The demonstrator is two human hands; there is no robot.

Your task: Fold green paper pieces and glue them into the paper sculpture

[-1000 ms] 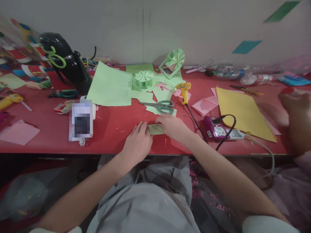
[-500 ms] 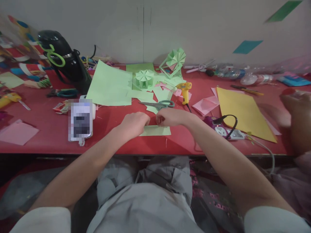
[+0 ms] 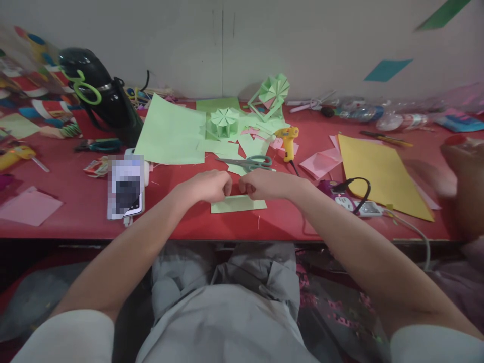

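Observation:
A small strip of light green paper [image 3: 238, 204] lies on the red table [image 3: 181, 212] near its front edge. My left hand [image 3: 206, 185] and my right hand [image 3: 264, 183] are both curled, knuckles almost touching, and pinch the strip's far edge. Grey-handled scissors [image 3: 249, 162] lie just beyond my hands. Behind them sit green paper scraps, a folded green paper wheel [image 3: 224, 123] and a green paper frame with a fan [image 3: 270, 96].
A phone [image 3: 126, 187] lies left of my hands. A yellow glue gun [image 3: 288, 141] and a purple power strip [image 3: 342, 196] with a black cord are on the right, beside a large yellow sheet [image 3: 380, 174]. Another person's blurred hand [image 3: 465, 176] is at the far right. A black bag [image 3: 100, 93] stands back left.
My hands were lying flat on the folded strip near the table edge. They have moved forward, curled into pinches at its far edge, and the strip now shows in front of them.

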